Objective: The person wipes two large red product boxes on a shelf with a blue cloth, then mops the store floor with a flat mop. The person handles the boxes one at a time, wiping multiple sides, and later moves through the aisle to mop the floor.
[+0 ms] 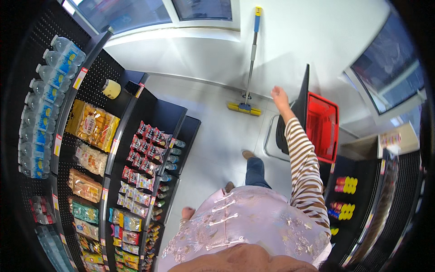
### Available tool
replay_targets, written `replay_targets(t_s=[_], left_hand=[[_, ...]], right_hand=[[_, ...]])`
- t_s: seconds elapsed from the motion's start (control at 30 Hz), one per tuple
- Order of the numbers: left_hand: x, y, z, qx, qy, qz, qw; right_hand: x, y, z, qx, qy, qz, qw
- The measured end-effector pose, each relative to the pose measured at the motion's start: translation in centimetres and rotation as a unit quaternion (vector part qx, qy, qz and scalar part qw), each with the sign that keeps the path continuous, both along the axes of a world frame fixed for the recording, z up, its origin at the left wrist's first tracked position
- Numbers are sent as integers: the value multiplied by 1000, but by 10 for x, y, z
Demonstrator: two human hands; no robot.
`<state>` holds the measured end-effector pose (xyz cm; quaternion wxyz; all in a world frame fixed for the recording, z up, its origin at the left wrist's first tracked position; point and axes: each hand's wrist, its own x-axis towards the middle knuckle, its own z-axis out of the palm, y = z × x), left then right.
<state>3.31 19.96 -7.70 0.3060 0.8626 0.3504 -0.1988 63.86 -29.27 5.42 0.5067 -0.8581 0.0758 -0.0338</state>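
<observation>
My right hand (pixel 280 98) is stretched forward in a striped sleeve, loosely bent and with nothing visible in it. It looks nearest to a black chair (pixel 283 134) with a metal tube frame and a sponge mop (pixel 251 68), apart from both. The mop leans upright against the white wall, its yellow sponge head (pixel 253 110) on the floor. Low at my side, my left hand (pixel 188 213) shows only in part beside my pink embroidered vest (pixel 238 217). Its fingers are too hidden to read. A red plastic shopping basket (pixel 323 159) stands just right of the chair.
Black shelving on the left holds bottled water (pixel 44 119), bread packs (pixel 95 125), small snack bags (pixel 146 146) and a cream-coloured cup (pixel 111 89). On the right, another shelf bears yellow-capped containers (pixel 348 185) and a cardboard box (pixel 404 136). Light tiled floor (pixel 204 136) runs between them.
</observation>
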Motion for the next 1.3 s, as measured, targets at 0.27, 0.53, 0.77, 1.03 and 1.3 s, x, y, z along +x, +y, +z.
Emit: replay_targets(t_s=[0.27,0.53,0.77,1.03,1.3], left_hand=[[-22,-129,60,-23,196,149,969],[25,-237,81,-39,183,267,945],[85,-286,96,8,104,283,953],[324,-279,201,-76,-285,151,943],[311,-291,307,-21,-476,109,872]], right_hand=[[295,17,48,46,-92,-17,995],[476,30,6,139,-91,14,986],[432,64,17,197,-57,131,970],[179,128,-29,167,23,450,877],[-38,151,-22,71,-132,618,771]])
